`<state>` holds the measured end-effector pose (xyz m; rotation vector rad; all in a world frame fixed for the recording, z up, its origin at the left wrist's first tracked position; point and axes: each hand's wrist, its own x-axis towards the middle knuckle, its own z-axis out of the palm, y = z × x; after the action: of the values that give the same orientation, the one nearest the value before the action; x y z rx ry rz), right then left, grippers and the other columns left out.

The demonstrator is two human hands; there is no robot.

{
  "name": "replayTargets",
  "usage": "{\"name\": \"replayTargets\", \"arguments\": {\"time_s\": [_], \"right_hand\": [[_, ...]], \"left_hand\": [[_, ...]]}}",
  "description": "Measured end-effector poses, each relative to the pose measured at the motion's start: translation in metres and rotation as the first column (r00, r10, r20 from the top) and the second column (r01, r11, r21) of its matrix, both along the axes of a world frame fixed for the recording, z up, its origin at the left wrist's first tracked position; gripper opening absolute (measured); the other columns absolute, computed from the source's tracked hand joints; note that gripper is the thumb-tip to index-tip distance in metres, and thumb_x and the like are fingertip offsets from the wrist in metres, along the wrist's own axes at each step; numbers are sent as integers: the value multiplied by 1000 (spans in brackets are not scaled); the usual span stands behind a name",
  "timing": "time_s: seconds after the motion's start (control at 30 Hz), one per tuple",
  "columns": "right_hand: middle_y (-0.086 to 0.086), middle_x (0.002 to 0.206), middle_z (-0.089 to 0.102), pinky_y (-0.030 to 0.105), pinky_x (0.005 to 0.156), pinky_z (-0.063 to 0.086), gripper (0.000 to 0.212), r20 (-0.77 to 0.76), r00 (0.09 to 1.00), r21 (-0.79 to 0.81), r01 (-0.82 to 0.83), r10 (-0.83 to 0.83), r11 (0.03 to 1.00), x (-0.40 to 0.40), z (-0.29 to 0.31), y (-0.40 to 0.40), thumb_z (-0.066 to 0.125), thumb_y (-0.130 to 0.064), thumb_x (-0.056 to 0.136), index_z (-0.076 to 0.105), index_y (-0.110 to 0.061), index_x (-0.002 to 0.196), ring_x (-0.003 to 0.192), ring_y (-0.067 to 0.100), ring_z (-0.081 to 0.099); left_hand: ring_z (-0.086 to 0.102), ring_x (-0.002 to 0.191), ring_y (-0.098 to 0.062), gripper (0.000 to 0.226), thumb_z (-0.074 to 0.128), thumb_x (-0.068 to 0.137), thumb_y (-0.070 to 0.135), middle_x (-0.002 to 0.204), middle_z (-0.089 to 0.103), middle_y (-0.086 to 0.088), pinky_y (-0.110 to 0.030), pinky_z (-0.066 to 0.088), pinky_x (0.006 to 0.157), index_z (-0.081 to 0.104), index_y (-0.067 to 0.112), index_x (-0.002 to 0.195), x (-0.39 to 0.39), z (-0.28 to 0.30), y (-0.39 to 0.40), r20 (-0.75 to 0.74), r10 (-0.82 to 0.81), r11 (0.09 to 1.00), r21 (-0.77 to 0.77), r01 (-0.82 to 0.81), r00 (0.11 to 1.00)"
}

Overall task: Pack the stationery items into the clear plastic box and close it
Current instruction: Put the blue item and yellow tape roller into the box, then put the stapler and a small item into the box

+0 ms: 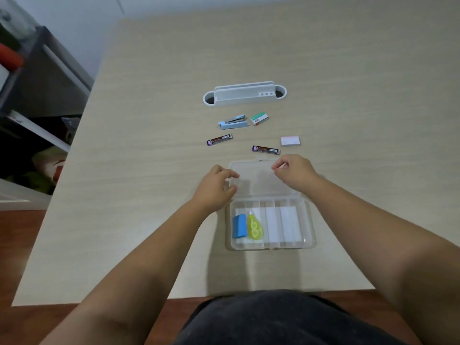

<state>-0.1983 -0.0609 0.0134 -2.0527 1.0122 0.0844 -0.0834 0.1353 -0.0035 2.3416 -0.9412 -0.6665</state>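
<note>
Where lid (261, 180) lies open, hands (214, 185) apart.

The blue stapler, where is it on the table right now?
In the head view the blue stapler lies on the table beyond the open clear box, between the white desk organizer and a lead refill case, left of the staples box.

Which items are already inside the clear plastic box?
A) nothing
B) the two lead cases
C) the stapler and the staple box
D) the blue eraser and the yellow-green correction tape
D: the blue eraser and yellow-green correction tape lie in the clear plastic box's left compartments.
</note>
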Motion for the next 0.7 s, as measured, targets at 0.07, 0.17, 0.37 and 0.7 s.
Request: {"name": "replayTargets", "arguments": {"time_s": [0.07, 0.17, 0.37, 0.7], "right_hand": [[4, 83, 62, 23, 69, 41, 15, -14, 1000, 4, -8, 8, 1000, 9, -1, -12, 60, -17, 83, 72, -18, 91, 78, 20, 58], [-1, 70, 56, 23, 62, 40, 17, -28, 999, 2, -20, 20, 1000, 23, -3, -27, 59, -15, 84, 72, -17, 95, 77, 20, 55], [-7, 66, 56, 24, 78, 49, 17, -45, 998, -50, -49, 46, 998, 61, -4, -48, 61, -14, 81, 74, -18, 90, 81, 19, 57], [1, 91, 64, 10, 52, 33, 21, -101, 988, -47, -123, 117, 991, 90, -6, -73, 66, -12, 79, 72, -15, 98, 80, 15, 56]], "left_hand": [[58, 103, -19, 32, 62, 89, 23, 118, 51, -2, -32, 48, 94, 62, 24, 121, 15, 4, -14, 49, -10, 1000, 19, 9, 999], [57, 106, -20, 31, 61, 89, 23, 119, 53, -3, -34, 48, 95, 62, 24, 120, 38, 9, -33, 85, -23, 999, 33, 21, 996], [53, 114, -25, 32, 60, 88, 25, 121, 54, -5, -36, 45, 98, 63, 24, 120, 82, 10, -66, 173, -36, 997, 71, 24, 984], [44, 119, -29, 52, 63, 82, 26, 134, 48, -4, -38, 42, 98, 51, 22, 133, 132, 0, -116, 317, -47, 980, 199, -18, 947]]}}
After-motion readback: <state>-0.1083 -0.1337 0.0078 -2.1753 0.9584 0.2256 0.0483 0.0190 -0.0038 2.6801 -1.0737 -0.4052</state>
